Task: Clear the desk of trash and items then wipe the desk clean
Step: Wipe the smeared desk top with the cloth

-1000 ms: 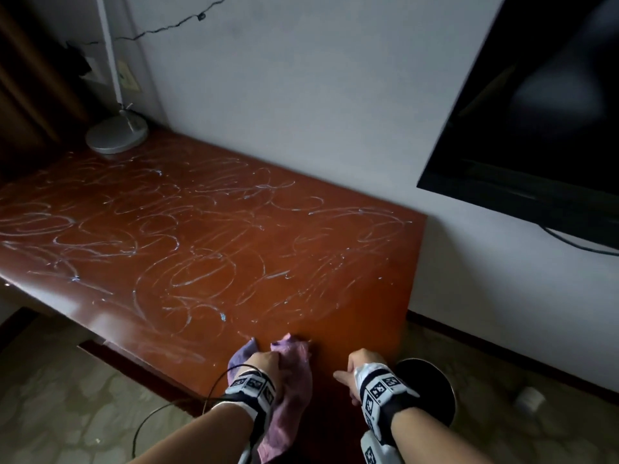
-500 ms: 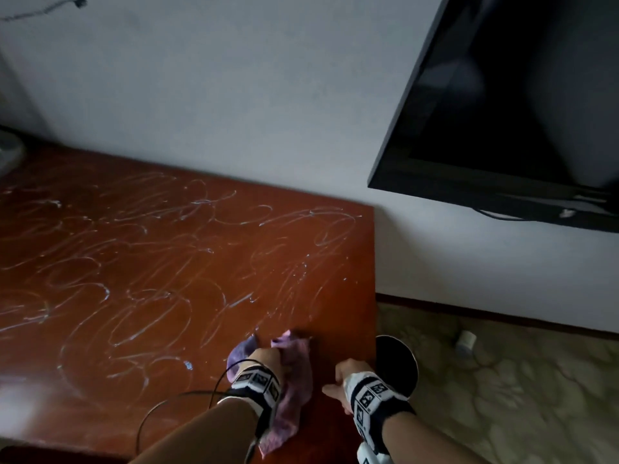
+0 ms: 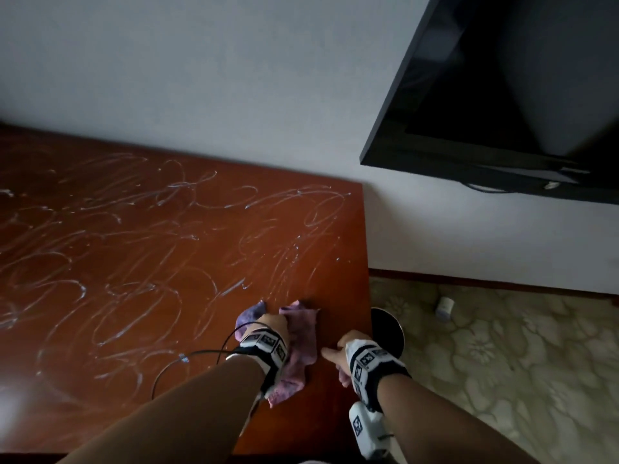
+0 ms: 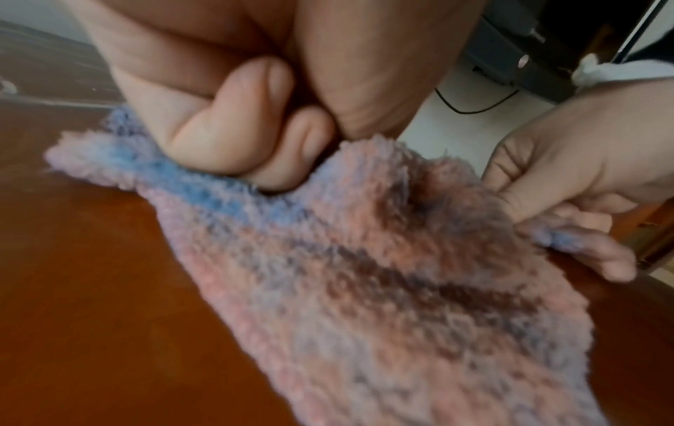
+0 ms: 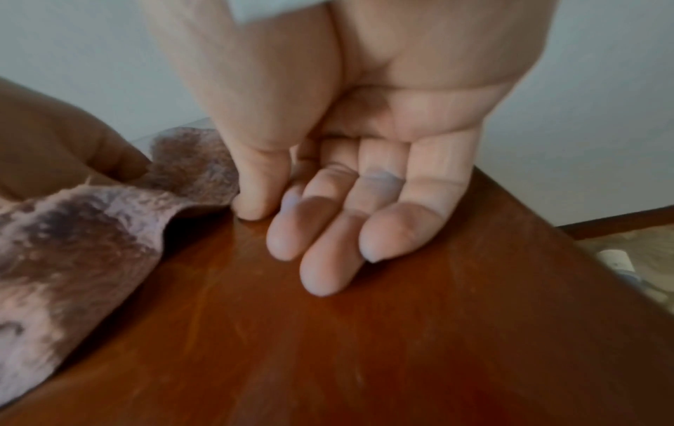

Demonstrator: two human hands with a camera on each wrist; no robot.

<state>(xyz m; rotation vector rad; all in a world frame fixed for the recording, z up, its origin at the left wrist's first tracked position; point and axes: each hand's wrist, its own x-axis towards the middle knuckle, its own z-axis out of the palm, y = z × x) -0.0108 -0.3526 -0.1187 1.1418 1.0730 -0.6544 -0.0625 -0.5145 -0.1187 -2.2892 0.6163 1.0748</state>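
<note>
— So, what is your left hand doing?
— Your left hand is pressing down on the pink and blue cloth, with its fingers curling into the fabric and bunching it against the desk. The cloth is lying under that hand and trailing back beneath your wrist, towards the near edge.

— And your right hand?
— Your right hand is sitting just beside the cloth, on its outer side. In the left wrist view its thumb and forefinger are pinching the cloth's near corner; in the right wrist view the other fingers are lying loosely bent over the bare wood, thumb tip touching the cloth's edge.

— What is lying around your hands?
— Ahead of your left hand, pale swirling streaks are covering the wood. Beyond your right hand, past the desk's side edge, a dark round bin is standing on the patterned floor, with a small white roll farther out. Above that, a black screen is hanging on the wall.
</note>
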